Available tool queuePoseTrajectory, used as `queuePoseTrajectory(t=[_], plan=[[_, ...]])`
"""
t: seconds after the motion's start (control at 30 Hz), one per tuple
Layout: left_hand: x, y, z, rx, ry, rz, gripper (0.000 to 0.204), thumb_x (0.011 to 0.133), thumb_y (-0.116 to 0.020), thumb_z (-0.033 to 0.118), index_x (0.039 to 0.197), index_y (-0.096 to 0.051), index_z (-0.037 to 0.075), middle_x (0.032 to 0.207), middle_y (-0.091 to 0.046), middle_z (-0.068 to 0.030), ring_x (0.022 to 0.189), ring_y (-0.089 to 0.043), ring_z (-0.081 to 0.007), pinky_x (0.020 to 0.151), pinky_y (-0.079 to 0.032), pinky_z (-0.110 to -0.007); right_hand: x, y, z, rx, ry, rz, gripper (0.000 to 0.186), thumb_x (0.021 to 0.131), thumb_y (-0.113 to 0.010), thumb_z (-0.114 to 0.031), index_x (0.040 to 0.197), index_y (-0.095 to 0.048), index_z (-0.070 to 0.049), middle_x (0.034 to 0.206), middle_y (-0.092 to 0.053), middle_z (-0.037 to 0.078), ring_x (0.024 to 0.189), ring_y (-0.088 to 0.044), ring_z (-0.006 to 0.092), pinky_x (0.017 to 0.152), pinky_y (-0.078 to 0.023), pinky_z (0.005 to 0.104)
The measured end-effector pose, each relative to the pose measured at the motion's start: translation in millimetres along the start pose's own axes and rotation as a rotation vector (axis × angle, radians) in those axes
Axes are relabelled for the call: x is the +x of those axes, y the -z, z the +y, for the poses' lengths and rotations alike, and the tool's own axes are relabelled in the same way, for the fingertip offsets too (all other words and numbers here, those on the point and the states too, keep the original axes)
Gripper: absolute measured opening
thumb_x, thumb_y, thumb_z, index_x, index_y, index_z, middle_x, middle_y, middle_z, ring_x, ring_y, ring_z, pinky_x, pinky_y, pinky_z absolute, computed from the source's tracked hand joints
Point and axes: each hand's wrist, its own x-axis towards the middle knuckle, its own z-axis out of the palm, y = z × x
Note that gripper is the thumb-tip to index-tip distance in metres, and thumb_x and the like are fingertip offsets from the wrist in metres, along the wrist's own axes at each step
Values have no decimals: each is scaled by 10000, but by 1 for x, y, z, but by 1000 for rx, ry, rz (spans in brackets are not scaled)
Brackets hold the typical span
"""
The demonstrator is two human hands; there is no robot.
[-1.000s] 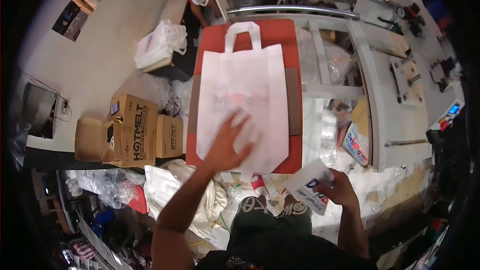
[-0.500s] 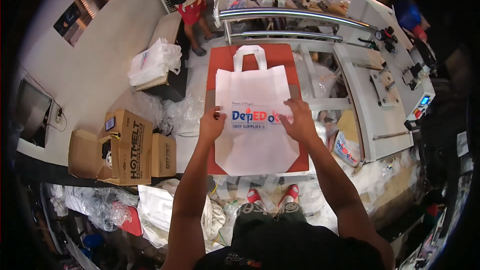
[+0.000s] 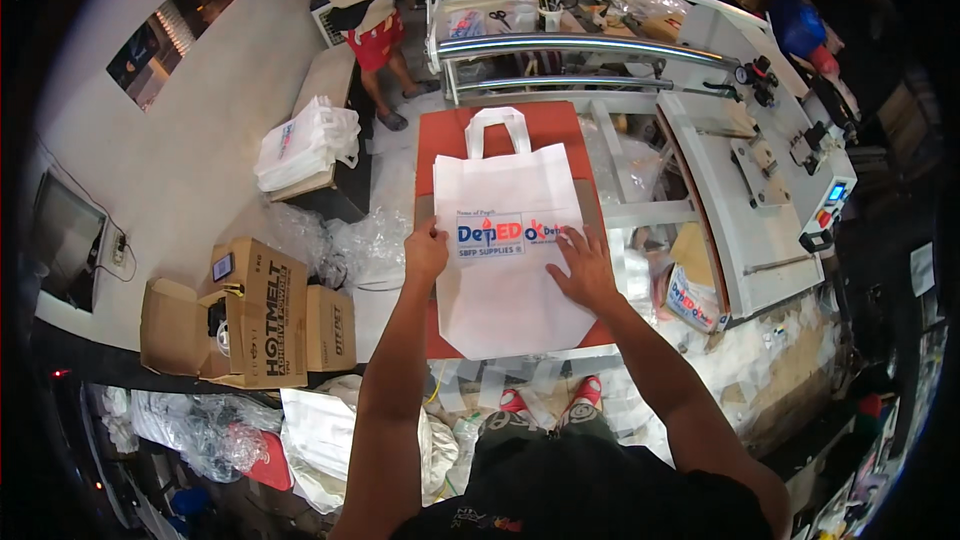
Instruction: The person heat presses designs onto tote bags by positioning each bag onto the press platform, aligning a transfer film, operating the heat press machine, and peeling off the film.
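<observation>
A white tote bag (image 3: 510, 305) with two-colour blue and red printing lies flat, its handle loop pointing away from me. Under it is a reddish-brown platen (image 3: 570, 125). At the bag's left edge my left hand (image 3: 427, 248) is closed, with thumb and fingertips pinched there. My right hand (image 3: 583, 268) rests on the right side of the bag, fingers spread over the end of the printed design (image 3: 490, 233). A faint rectangular outline surrounds part of the print; whether it is a clear sheet I cannot tell.
Right of the platen stands a press machine (image 3: 745, 200) with a metal roller (image 3: 590, 48) at the back. Stacked white bags (image 3: 305, 145) lie on a bench to the left, near another person (image 3: 365, 10). Open cardboard boxes (image 3: 275, 315) stand left; plastic wrap is heaped below.
My right hand has shifted slightly left and down, and its fingers have spread out. More of the print's right end shows. My left hand stays at the bag's left edge.
</observation>
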Motion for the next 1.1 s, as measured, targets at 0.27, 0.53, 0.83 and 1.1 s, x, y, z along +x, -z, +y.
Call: queuePoseTrajectory(t=[0.27,0.53,0.83,1.1], plan=[[-26,17,33,162,-122,112,305,826,-646,88,1121,-615,12,1064,-640,-185,1000,-606,-371,863,-485,-459,-4,-3,-5,-14,-19,-25,589,887,-630,-387,1380,-512,-88,1484,-417,102,1383,-326,401,1138,-238,546],[-77,12,44,518,-411,5,358,842,-621,206,1173,-598,70,1235,-570,-110,1186,-495,-331,1001,-386,-473,-8,-2,-3,15,-47,-33,619,910,-580,-412,1376,-479,-18,1478,-392,156,1388,-313,396,1127,-256,523],[-79,7,32,524,-435,41,374,868,-593,192,1221,-594,67,1293,-561,-104,1232,-478,-342,1030,-366,-487,-6,-9,-6,-1,-44,-4,624,922,-555,-425,1394,-466,-25,1473,-401,149,1382,-328,391,1133,-256,513],[-79,8,30,464,-443,50,379,857,-603,168,1219,-600,56,1286,-564,-131,1226,-474,-375,1055,-360,-499,-4,-6,-7,-18,-72,-60,643,919,-567,-425,1420,-444,-42,1505,-363,135,1395,-315,376,1133,-259,498]])
